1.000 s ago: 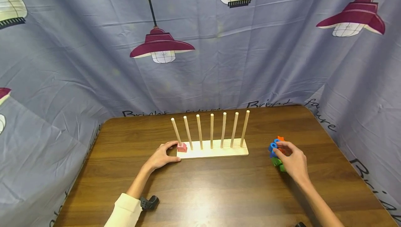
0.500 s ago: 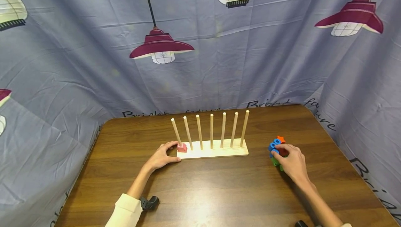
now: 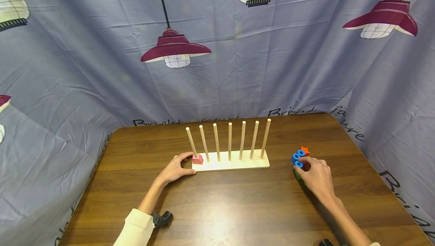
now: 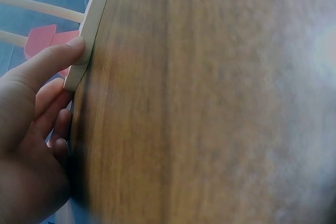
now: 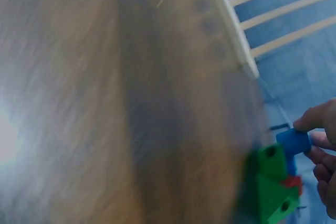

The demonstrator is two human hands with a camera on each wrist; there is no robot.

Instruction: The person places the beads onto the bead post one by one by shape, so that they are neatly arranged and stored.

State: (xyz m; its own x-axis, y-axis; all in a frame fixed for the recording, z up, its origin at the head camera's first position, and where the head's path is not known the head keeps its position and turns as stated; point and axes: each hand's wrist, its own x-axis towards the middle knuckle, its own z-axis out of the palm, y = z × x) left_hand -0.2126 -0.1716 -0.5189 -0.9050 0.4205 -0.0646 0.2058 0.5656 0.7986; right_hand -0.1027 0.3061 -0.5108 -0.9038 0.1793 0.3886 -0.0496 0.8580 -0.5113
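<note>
My left hand (image 3: 174, 170): thumb and fingers gripping the board (image 3: 223, 167) at its 9 o'clock end
Pink block (image 3: 198, 159): on the peg (image 3: 191, 140) at the board's 9 o'clock end
My right hand (image 3: 317, 177): pinching a blue block (image 5: 293, 142) between thumb and finger, at 3 o'clock from the board
Orange star (image 3: 305, 150): at 1 o'clock from that block
Green blocks (image 3: 297, 174): at 6 o'clock from it

Pegboard (image 3: 234, 166) on the table (image 3: 217, 200), curtain (image 3: 217, 87) behind, 7 pegs (image 3: 230, 140) in a row, 1 threaded block (image 3: 198, 160) on the leftmost! Left hand (image 3: 174, 169) round the board's left end. Out right, well apart: loose blocks (image 3: 294, 158), star (image 3: 304, 150) at the back, 1 held block (image 5: 294, 141) between the right hand's (image 3: 318, 174) fingers.
</note>
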